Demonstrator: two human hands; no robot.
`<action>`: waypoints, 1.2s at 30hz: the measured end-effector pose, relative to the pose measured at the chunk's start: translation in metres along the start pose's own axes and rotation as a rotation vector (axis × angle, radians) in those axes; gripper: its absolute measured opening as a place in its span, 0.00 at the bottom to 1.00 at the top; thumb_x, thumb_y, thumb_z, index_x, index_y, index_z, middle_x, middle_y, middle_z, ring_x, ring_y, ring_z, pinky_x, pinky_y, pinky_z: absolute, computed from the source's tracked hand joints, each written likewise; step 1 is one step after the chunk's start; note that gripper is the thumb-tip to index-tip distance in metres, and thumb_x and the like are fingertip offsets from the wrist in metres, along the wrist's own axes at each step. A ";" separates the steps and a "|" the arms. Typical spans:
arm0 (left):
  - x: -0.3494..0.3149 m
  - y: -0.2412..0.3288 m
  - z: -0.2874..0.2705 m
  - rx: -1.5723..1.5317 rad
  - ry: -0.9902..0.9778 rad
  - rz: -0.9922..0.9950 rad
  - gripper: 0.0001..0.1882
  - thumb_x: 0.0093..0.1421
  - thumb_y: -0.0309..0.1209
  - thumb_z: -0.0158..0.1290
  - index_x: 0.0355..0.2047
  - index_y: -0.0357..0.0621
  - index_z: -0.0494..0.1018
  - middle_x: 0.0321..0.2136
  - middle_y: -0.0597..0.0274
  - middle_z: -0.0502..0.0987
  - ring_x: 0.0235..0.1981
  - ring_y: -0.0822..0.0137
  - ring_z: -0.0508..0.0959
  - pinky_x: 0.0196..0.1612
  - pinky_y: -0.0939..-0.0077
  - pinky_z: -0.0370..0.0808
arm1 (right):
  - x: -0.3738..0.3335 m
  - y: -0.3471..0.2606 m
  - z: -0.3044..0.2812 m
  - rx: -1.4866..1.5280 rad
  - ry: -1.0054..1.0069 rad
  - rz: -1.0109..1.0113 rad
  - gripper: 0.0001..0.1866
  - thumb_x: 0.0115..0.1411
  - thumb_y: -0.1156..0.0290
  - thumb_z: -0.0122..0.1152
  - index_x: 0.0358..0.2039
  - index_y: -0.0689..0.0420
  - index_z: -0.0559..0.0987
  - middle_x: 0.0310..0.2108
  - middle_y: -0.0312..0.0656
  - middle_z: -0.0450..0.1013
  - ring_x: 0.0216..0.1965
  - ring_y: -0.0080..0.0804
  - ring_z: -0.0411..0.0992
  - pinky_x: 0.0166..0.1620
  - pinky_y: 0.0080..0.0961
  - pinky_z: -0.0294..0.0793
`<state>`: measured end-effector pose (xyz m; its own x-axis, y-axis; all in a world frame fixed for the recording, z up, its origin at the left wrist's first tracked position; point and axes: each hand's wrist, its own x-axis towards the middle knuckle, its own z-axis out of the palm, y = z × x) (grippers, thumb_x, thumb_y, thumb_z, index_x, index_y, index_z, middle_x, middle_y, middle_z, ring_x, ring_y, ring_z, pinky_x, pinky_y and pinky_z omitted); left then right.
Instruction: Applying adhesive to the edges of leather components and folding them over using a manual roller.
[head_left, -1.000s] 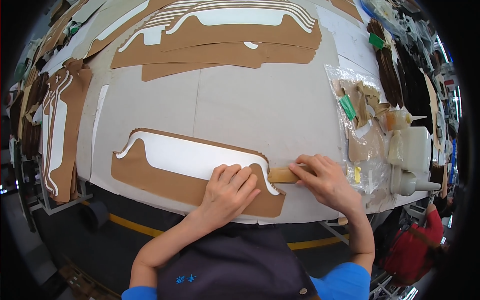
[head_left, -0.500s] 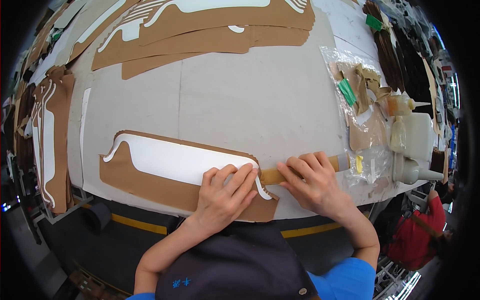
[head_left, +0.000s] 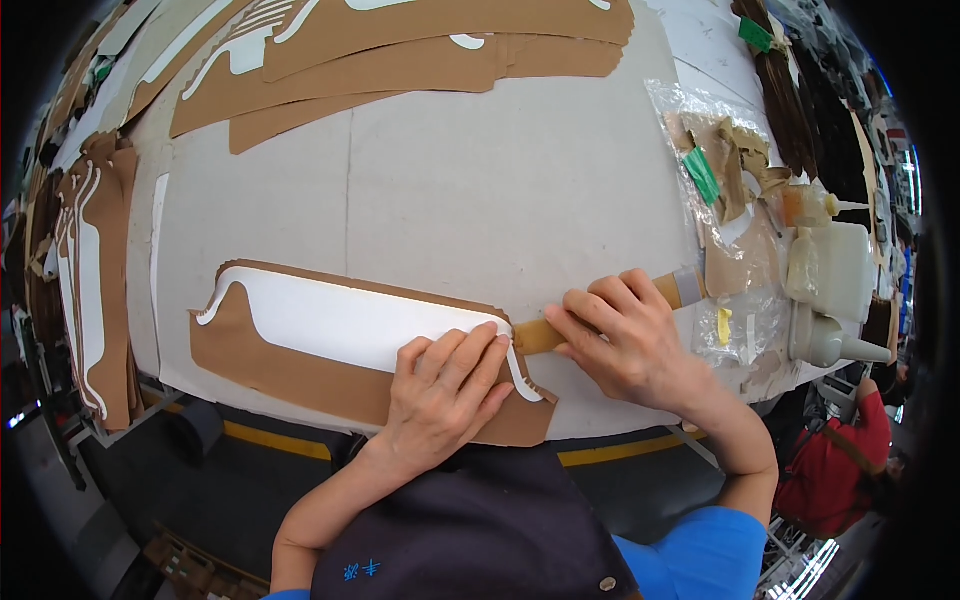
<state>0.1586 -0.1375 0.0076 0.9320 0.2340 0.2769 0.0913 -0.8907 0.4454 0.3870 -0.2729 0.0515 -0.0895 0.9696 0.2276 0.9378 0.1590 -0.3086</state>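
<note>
A long brown leather-like piece [head_left: 300,360] with a curved white backing strip [head_left: 340,315] lies along the near edge of the table. Flat on its right part rests my left hand [head_left: 445,390], fingers stretched, fingertips by the strip's right-hand curve. My right hand [head_left: 630,345] is closed around a flat tan stick [head_left: 540,336] with a grey band near its far end. The stick's left tip meets the piece's right edge, where small cuts show along the curve. My fingers cover the middle of the stick.
More brown pieces with white strips lie at the back [head_left: 400,65] and in a stack at left [head_left: 110,270]. At right are a clear plastic bag [head_left: 740,250] with scraps and several bottles [head_left: 835,270]. A person in red [head_left: 840,460] is beyond the table's right side.
My right hand has shifted slightly up, and the stick now slants more, its banded end higher. My left hand stays on the piece. The whole view has shifted a little.
</note>
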 end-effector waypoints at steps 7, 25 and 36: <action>0.001 0.001 -0.001 0.033 -0.012 0.008 0.29 0.54 0.38 0.67 0.56 0.41 0.79 0.58 0.58 0.76 0.56 0.59 0.73 0.56 0.59 0.65 | 0.011 0.017 -0.001 0.024 -0.048 -0.111 0.20 0.49 0.71 0.69 0.44 0.65 0.82 0.40 0.41 0.71 0.38 0.36 0.68 0.40 0.35 0.65; -0.001 0.005 0.001 0.056 0.011 -0.044 0.29 0.55 0.40 0.68 0.55 0.40 0.79 0.59 0.58 0.76 0.57 0.57 0.74 0.57 0.58 0.66 | 0.031 0.036 0.000 0.066 -0.106 -0.212 0.15 0.47 0.72 0.65 0.37 0.64 0.81 0.36 0.40 0.67 0.38 0.36 0.67 0.40 0.35 0.65; -0.005 0.008 0.000 0.146 -0.011 -0.097 0.28 0.55 0.44 0.68 0.54 0.45 0.81 0.61 0.57 0.75 0.60 0.56 0.72 0.60 0.52 0.65 | 0.065 0.058 0.002 0.122 -0.157 -0.399 0.16 0.47 0.73 0.66 0.39 0.63 0.83 0.35 0.37 0.68 0.40 0.36 0.68 0.46 0.35 0.68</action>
<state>0.1543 -0.1460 0.0099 0.9200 0.3177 0.2294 0.2299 -0.9117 0.3406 0.4350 -0.2004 0.0465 -0.4954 0.8427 0.2105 0.7737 0.5383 -0.3341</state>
